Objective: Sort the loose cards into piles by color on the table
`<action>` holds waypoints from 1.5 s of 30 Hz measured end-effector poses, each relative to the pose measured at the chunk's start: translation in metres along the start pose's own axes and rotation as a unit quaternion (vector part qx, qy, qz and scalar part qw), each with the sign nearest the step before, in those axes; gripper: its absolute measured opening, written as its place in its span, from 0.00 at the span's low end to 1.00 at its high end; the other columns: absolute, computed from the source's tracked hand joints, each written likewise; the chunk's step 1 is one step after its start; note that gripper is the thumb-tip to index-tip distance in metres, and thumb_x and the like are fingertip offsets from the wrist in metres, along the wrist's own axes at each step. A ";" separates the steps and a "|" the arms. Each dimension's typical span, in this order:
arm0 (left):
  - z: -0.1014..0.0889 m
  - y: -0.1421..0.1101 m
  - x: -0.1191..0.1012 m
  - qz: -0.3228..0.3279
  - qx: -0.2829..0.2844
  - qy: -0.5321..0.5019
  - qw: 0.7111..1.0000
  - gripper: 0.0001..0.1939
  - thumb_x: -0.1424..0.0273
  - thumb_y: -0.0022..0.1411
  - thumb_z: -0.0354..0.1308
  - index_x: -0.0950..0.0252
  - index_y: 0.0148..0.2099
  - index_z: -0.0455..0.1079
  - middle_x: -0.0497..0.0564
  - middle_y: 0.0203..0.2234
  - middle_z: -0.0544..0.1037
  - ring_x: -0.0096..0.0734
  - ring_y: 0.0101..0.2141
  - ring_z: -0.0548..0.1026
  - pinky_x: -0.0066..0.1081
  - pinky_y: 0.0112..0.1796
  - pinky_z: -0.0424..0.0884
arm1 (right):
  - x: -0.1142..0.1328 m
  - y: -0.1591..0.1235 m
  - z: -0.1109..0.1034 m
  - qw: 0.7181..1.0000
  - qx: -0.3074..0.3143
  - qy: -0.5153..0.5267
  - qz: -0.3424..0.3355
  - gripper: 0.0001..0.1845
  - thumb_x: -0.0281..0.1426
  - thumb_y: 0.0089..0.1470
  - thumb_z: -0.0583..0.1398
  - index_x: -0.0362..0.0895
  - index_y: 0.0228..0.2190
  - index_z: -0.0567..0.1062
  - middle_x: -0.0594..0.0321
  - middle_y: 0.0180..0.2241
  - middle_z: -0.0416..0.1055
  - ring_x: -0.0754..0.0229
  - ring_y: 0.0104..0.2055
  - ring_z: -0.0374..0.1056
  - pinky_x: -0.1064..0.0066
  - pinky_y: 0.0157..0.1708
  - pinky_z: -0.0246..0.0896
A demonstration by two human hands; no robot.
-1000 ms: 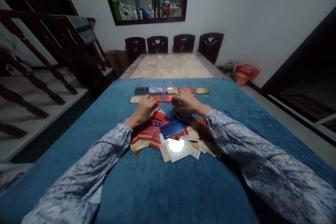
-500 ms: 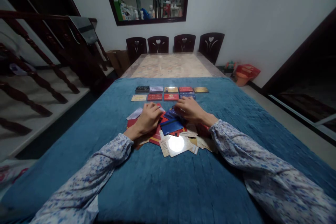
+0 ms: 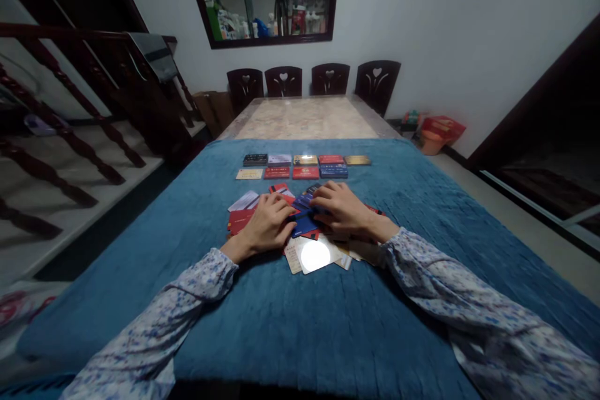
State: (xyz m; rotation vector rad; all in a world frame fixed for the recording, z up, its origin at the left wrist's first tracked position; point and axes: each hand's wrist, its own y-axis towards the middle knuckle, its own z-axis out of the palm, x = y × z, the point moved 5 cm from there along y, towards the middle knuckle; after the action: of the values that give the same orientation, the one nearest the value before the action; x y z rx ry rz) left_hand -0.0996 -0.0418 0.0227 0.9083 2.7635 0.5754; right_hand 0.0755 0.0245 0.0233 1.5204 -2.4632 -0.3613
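Evidently, work is centring on a blue card [image 3: 304,225] in the loose pile [image 3: 313,256], lying nearer than the stacks [image 3: 305,173]; lifting it is probably calling for a clean pinch. Left hand [image 3: 269,220] and right hand [image 3: 344,206] are resting half-curled at its opposite ends, apparently touching; whether either is gripping, I cannot tell.

Blue card [image 3: 302,226] part-hidden by fingers [image 3: 323,202]; cabinet [image 3: 272,42] cropped.

Left hand [image 3: 266,223] and right hand [image 3: 342,207] contact the loose card pile [image 3: 305,225]; card stacks [image 3: 305,173] lie beyond in two parallel rows
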 end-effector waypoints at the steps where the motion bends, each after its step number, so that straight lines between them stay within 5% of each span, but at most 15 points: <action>1: 0.000 -0.001 -0.001 0.001 0.005 -0.003 1.000 0.10 0.66 0.66 0.58 0.64 0.45 0.75 0.57 0.41 0.80 0.49 0.48 0.70 0.48 0.48 0.64 | 0.001 -0.001 0.000 1.000 -0.001 0.005 -0.005 0.17 0.36 0.59 0.63 0.46 0.49 0.78 0.51 0.50 0.75 0.47 0.51 0.61 0.57 0.46 0.51; 10: 0.000 -0.006 -0.009 0.015 0.039 -0.001 0.999 0.18 0.57 0.63 0.60 0.64 0.49 0.75 0.59 0.43 0.78 0.52 0.49 0.69 0.53 0.50 0.64 | 0.006 -0.005 0.002 0.999 0.019 0.029 -0.039 0.26 0.47 0.59 0.63 0.45 0.52 0.78 0.47 0.51 0.74 0.45 0.51 0.61 0.55 0.46 0.53; 26: 0.001 -0.007 -0.007 0.040 0.023 0.004 0.999 0.13 0.62 0.66 0.56 0.64 0.43 0.78 0.58 0.37 0.78 0.48 0.44 0.71 0.50 0.47 0.66 | 0.007 -0.005 0.000 0.994 0.049 0.063 -0.076 0.21 0.38 0.57 0.65 0.45 0.51 0.79 0.50 0.51 0.76 0.45 0.53 0.62 0.53 0.48 0.55; 35: -0.003 -0.005 0.002 0.018 -0.017 -0.044 0.999 0.13 0.67 0.70 0.52 0.62 0.38 0.78 0.53 0.33 0.80 0.41 0.42 0.74 0.45 0.46 0.66 | -0.006 -0.002 0.003 0.992 -0.024 0.117 -0.037 0.12 0.32 0.62 0.62 0.45 0.46 0.81 0.52 0.43 0.78 0.50 0.47 0.64 0.57 0.46 0.58; 45: 0.001 -0.003 0.015 -0.016 -0.063 -0.045 0.997 0.16 0.68 0.75 0.46 0.65 0.47 0.76 0.56 0.38 0.81 0.39 0.41 0.75 0.41 0.44 0.68 | -0.017 0.001 0.013 0.988 -0.075 0.129 0.031 0.11 0.25 0.62 0.59 0.44 0.42 0.81 0.56 0.35 0.77 0.54 0.42 0.65 0.62 0.43 0.58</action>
State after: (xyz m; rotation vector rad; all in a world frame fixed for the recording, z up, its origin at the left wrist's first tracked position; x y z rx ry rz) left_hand -0.1134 -0.0345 0.0203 0.8398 2.6240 0.6785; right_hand 0.0781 0.0416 0.0104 1.3358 -2.2225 -0.3100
